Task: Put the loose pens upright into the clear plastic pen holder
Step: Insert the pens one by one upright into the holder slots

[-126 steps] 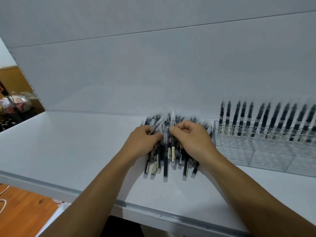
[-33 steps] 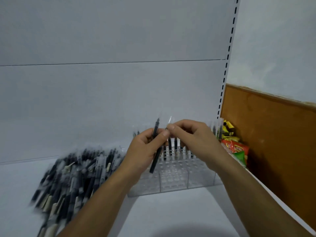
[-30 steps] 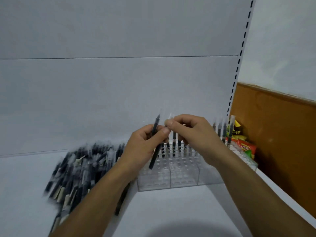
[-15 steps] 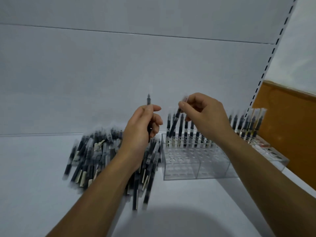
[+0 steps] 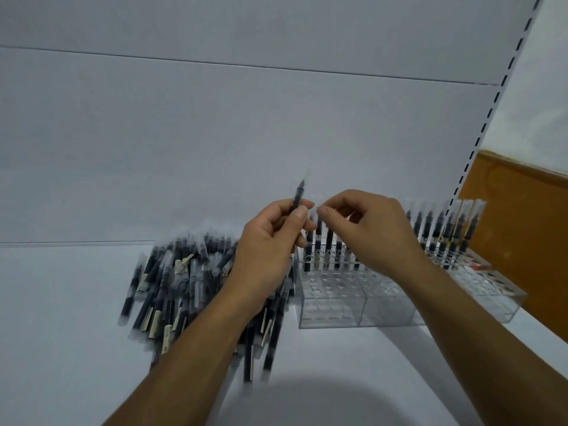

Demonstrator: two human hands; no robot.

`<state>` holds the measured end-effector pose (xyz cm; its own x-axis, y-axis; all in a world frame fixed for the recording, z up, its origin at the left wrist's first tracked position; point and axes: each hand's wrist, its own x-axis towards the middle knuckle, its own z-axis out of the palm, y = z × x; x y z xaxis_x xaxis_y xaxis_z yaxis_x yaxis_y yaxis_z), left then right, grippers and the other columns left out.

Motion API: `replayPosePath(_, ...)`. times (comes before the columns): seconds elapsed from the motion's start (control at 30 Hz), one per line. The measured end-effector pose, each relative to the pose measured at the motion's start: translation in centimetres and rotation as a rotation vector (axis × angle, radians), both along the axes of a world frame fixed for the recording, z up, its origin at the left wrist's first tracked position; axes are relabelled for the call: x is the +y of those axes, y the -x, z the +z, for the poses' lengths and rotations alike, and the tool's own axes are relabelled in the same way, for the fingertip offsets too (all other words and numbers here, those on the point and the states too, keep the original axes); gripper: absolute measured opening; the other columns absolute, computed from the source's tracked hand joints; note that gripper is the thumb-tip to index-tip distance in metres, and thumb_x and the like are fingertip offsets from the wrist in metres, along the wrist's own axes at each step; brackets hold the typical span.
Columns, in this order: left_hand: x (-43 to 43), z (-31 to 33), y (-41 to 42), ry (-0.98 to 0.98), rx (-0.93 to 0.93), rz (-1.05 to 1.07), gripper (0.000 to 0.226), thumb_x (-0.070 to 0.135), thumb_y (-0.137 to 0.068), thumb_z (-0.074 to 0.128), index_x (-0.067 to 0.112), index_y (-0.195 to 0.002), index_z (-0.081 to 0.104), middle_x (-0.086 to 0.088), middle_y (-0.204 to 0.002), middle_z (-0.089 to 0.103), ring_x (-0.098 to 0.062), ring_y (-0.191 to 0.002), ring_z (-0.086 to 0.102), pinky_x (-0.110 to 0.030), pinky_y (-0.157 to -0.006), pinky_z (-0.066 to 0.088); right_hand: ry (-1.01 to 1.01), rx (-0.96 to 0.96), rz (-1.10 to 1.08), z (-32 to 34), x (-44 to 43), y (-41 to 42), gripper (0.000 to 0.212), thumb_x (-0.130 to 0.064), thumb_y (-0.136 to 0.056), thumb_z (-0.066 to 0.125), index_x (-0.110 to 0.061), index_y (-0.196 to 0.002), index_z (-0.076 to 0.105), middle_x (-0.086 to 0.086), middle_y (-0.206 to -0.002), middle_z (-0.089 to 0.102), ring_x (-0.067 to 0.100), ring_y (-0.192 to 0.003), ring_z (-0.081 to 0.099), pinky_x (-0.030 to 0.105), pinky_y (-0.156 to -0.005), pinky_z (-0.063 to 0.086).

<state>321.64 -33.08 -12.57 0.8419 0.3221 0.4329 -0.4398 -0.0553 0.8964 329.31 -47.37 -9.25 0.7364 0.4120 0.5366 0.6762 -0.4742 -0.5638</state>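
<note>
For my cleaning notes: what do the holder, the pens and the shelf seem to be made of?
Holder: clear hard plastic, perhaps acrylic, glossy; its inner cells show through the walls.
Pens: dark barrels with clear caps, likely plastic, with pale labels that look like paper.
Shelf: smooth matt white, perhaps painted metal; the look leaves it open.

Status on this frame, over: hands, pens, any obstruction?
Left hand grips one pen upright. Right hand pinches second pen, back row of holder. Loose pile beside it, front holes free.
</note>
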Motion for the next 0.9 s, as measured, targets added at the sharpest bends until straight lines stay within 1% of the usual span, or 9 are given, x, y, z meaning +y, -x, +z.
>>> replayPosePath(0.13,-0.4,-0.2,0.1,-0.058,0.026,-0.012,0.015,0.029,-0.096,0.057,0.023,-0.101,0.070,0.007,-0.077,0.070,-0.002,-0.062,0.055,-0.012,-0.061,0.046,-0.238,0.135,0.207,0.4,0.2,1.3,0.014,-0.046,-0.088,0.064,-0.035,-0.093,0.072,-0.014,-0.086,0.069,0.002,-0.060,0.053,0.015,-0.056,0.045)
replayPosePath(0.23,-0.3,-0.3,0.1,-0.119,0.037,-0.026,0.015,0.027,-0.097,0.056,0.022,-0.099,0.069,0.005,-0.079,0.071,-0.004,-0.064,0.058,-0.013,-0.060,0.046,-0.315,0.188,0.225,0.3,0.5,1.4,0.004,-0.035,-0.086,0.071,-0.032,-0.089,0.072,-0.016,-0.086,0.068,0.004,-0.061,0.049,0.017,-0.059,0.044)
replayPosePath(0.4,-0.5,-0.8,0.0,-0.228,0.048,-0.044,0.015,0.024,-0.097,0.057,0.026,-0.106,0.069,0.004,-0.085,0.073,-0.008,-0.074,0.068,-0.017,-0.067,0.052,-0.334,0.277,0.237,0.2,0.3,1.5,0.007,-0.030,-0.085,0.073,-0.024,-0.087,0.071,0.002,-0.086,0.071,0.031,-0.077,0.061,0.041,-0.069,0.056)
replayPosePath(0.43,-0.5,-0.9,0.0,-0.240,0.040,-0.039,0.016,0.025,-0.095,0.060,0.028,-0.108,0.069,0.004,-0.087,0.073,-0.009,-0.076,0.068,-0.020,-0.069,0.054,-0.338,0.271,0.243,0.3,0.1,1.5,0.007,-0.028,-0.086,0.073,-0.022,-0.088,0.071,0.002,-0.086,0.071,0.030,-0.079,0.064,0.039,-0.069,0.058)
replayPosePath(0.53,0.3,-1.2,-0.2,-0.359,0.047,0.128,0.025,0.040,-0.084,0.072,0.038,-0.109,0.067,0.017,-0.094,0.070,-0.001,-0.088,0.065,-0.019,-0.080,0.053,-0.451,0.239,0.230,1.2,-1.0,0.9,0.003,-0.022,-0.088,0.070,-0.020,-0.086,0.070,-0.010,-0.076,0.071,0.003,-0.068,0.066,0.013,-0.057,0.049)
replayPosePath(0.6,1.0,-1.4,-0.2,-0.485,0.108,0.259,0.031,0.047,-0.081,0.073,0.038,-0.108,0.063,0.023,-0.101,0.065,0.004,-0.097,0.059,-0.018,-0.083,0.048,-0.527,0.183,0.156,2.1,-2.1,0.1,0.004,-0.020,-0.090,0.068,-0.021,-0.086,0.068,-0.010,-0.078,0.071,-0.001,-0.066,0.064,0.009,-0.056,0.047)
replayPosePath(0.73,1.8,-2.0,-0.5,-0.748,0.353,0.278,0.053,0.054,-0.085,0.064,0.035,-0.132,0.049,0.020,-0.130,0.053,-0.006,-0.123,0.048,-0.026,-0.096,0.037,-0.374,0.077,0.051,2.0,-2.8,-1.1,0.003,-0.024,-0.091,0.067,-0.025,-0.088,0.068,-0.007,-0.086,0.070,0.006,-0.071,0.065,0.019,-0.066,0.054)
replayPosePath(0.8,2.0,-2.2,-0.7,-0.775,0.437,0.216,0.064,0.056,-0.086,0.061,0.034,-0.142,0.040,0.019,-0.141,0.048,-0.010,-0.126,0.048,-0.029,-0.096,0.036,-0.258,0.062,0.019,1.4,-2.4,-1.4,0.004,-0.028,-0.091,0.068,-0.024,-0.090,0.068,-0.009,-0.084,0.068,0.011,-0.073,0.066,0.029,-0.073,0.057)
replayPosePath(0.9,2.1,-2.4,-0.7,-0.731,0.462,0.173,0.063,0.055,-0.088,0.060,0.034,-0.144,0.039,0.020,-0.140,0.050,-0.009,-0.125,0.050,-0.028,-0.099,0.038,-0.109,0.054,0.006,0.6,-1.5,-1.7,0.008,-0.034,-0.090,0.068,-0.026,-0.088,0.067,-0.014,-0.079,0.066,0.008,-0.071,0.064,0.031,-0.073,0.056)
